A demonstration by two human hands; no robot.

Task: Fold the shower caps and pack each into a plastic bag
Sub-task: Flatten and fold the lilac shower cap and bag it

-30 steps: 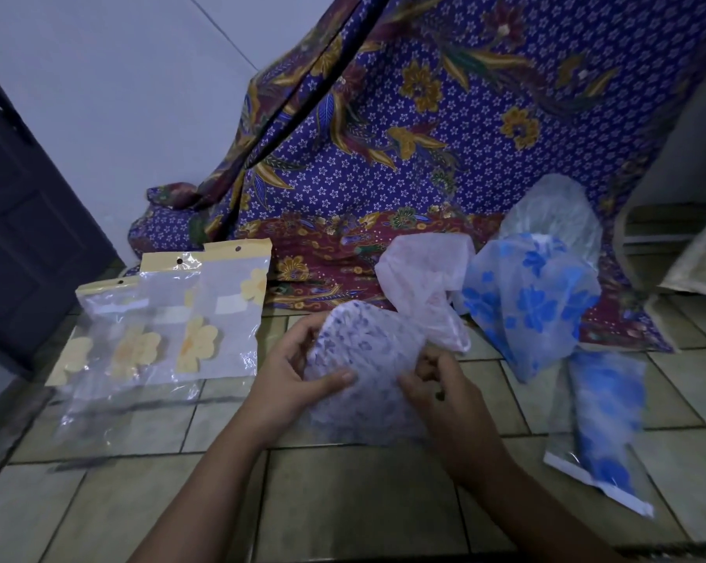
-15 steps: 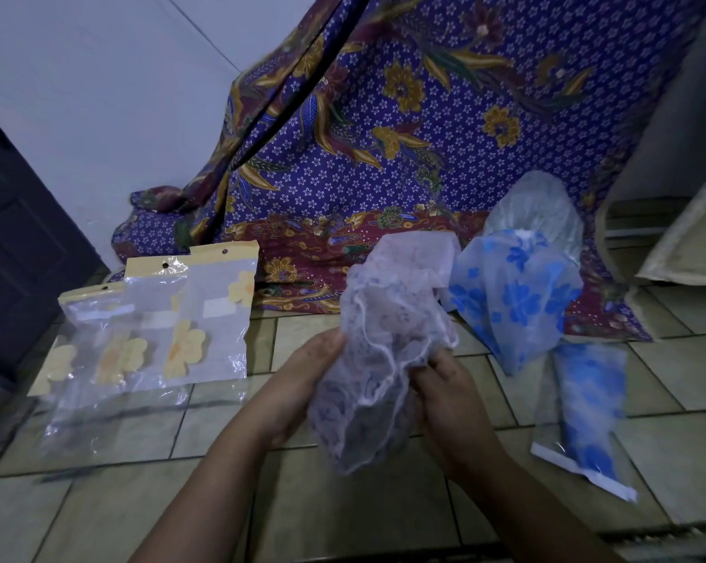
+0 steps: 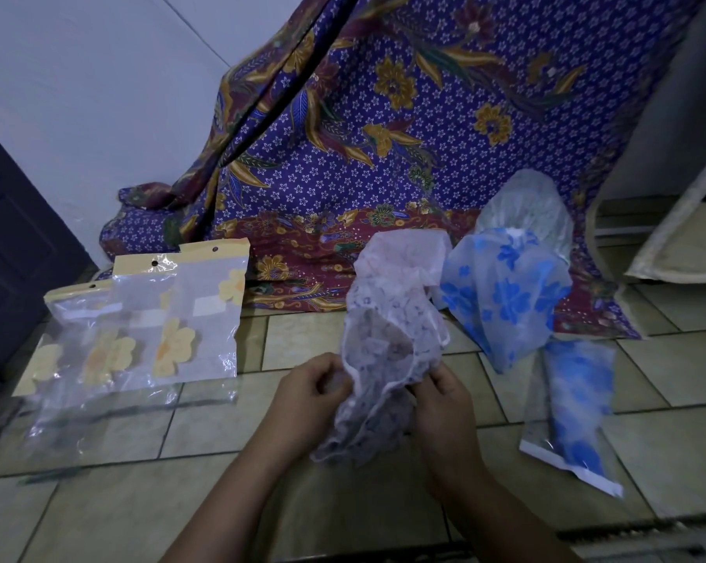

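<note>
Translucent white purple-print shower cap [image 3: 387,351] is up off the floor, held between both hands. Its elastic rim is open toward the camera and the lower part hangs bunched between the wrists.

Left hand [image 3: 306,396]: fingers curled, pinching the rim on its left side. Right hand [image 3: 444,412]: pinching the rim on the right side, thumb on top.

Behind the held cap, a pale pink translucent shower cap [image 3: 408,253] sits at the edge of the purple floral batik cloth [image 3: 424,115]. Just right of it stands a white blue-flowered shower cap [image 3: 505,294], bunched into a cone. A clear greyish shower cap [image 3: 525,205] is behind that one, touching it.

A packed clear plastic bag [image 3: 574,408] with a white strip end lies on the beige tile floor [image 3: 140,501], right of the right hand. It holds a folded blue-print cap.

Left of the hands, three overlapping empty clear plastic bags [image 3: 205,319] with yellow header cards and yellow flower print lie flat on the tiles. Dark door [image 3: 10,258] at far left.
</note>
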